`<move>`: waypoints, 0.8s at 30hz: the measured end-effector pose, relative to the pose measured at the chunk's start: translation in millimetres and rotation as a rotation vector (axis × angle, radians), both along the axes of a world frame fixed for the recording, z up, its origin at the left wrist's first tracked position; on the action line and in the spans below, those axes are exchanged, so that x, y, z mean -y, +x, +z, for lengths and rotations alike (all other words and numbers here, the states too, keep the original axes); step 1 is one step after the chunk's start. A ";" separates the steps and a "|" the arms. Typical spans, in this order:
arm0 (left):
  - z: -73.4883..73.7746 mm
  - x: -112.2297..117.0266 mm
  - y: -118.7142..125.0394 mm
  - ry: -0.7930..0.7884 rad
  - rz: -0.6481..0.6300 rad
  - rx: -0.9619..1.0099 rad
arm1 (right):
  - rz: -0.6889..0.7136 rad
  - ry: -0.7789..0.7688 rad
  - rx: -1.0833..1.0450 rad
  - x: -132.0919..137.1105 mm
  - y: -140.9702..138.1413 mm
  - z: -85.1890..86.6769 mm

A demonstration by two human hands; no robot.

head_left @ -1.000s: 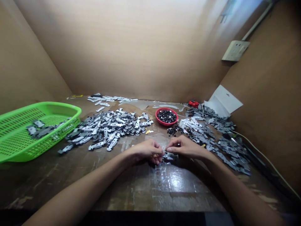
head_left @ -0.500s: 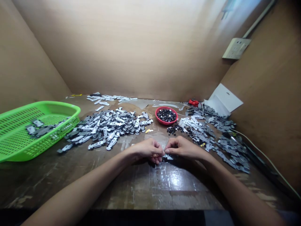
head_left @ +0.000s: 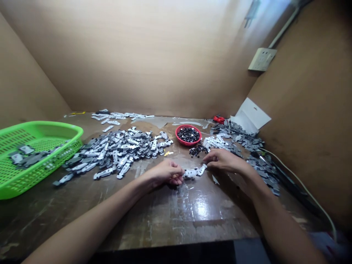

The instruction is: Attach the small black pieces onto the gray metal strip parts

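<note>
Piece (head_left: 191, 173) partly hidden by left hand (head_left: 166, 173)

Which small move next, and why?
Probably steady the white piece's right end with the right hand: the left hand pinches only the left end, and the right fingers are close by, contact unclear.

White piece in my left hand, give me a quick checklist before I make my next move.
1. Left hand gripping one end of the white piece: ok.
2. Right hand touching the other end: cannot tell; its fingertips are right by it.
3. Red basket upright and stocked with small black parts: ok.
4. All black parts inside that basket: not ok; some lie beside it.
5. Underside of the piece sound: cannot tell; hidden from this view.
</note>
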State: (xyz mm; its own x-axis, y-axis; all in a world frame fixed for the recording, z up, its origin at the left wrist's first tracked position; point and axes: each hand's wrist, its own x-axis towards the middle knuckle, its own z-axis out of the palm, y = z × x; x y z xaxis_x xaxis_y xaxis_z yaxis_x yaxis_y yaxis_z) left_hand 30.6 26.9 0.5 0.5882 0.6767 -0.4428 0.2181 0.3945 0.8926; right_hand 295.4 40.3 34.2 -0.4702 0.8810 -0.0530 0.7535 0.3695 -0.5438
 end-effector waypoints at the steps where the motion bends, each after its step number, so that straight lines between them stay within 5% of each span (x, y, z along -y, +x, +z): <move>1: 1.3 -0.5 -0.1 -0.003 0.020 -0.004 | 0.054 -0.014 0.008 -1.0 1.3 -1.0; 7: 2.9 -3.5 -1.7 -0.009 0.098 -0.005 | 0.177 0.005 -0.050 -6.3 -5.4 -12.1; 14: -2.7 -4.2 -1.1 0.002 0.120 0.008 | -0.065 0.103 -0.226 -1.3 -3.9 5.4; 18: -4.1 -4.1 -0.3 0.015 0.088 -0.007 | -0.111 -0.017 -0.429 8.7 -20.3 11.4; 24: -6.3 -5.6 -0.9 0.018 0.070 -0.014 | -0.075 -0.205 -0.547 16.1 -43.2 -2.1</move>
